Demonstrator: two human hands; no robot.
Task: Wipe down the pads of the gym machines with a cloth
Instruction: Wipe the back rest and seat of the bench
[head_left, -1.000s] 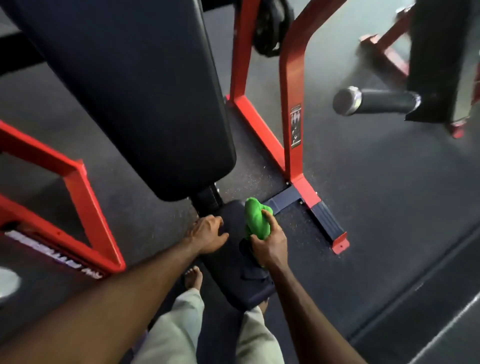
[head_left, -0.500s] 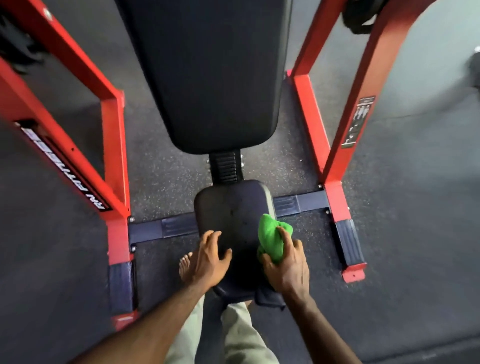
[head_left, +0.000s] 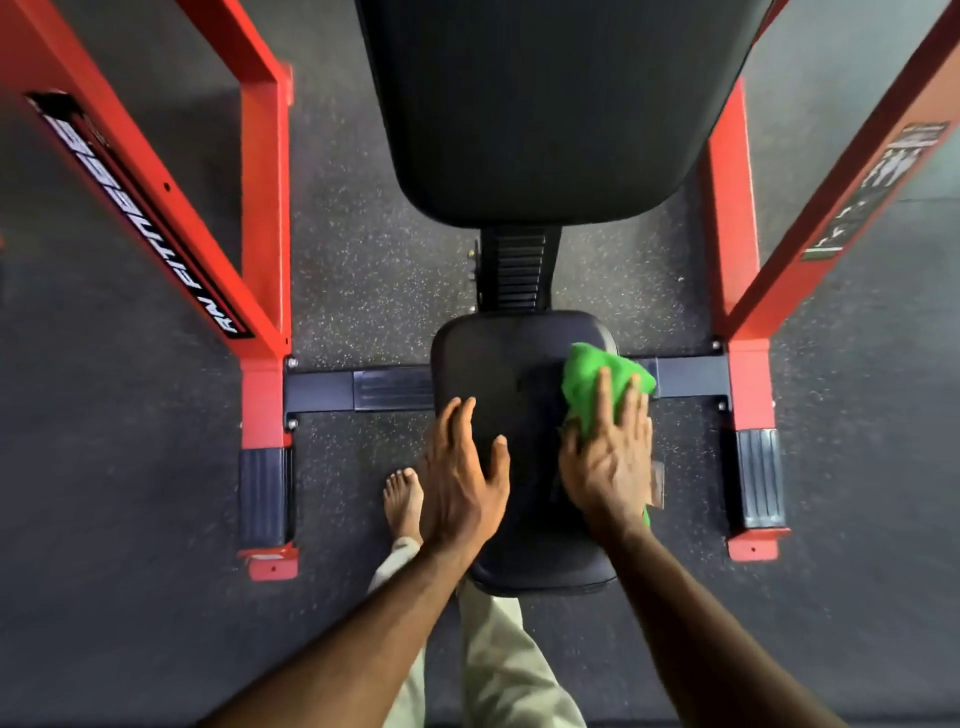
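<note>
Overhead, two pads (head_left: 519, 374), one cloth (head_left: 597, 384).

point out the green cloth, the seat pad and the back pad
green cloth (head_left: 589, 376), head view, bare fabric beyond the fingers
seat pad (head_left: 498, 364), head view, bare upper surface
back pad (head_left: 545, 104), head view, middle of the black face
</note>
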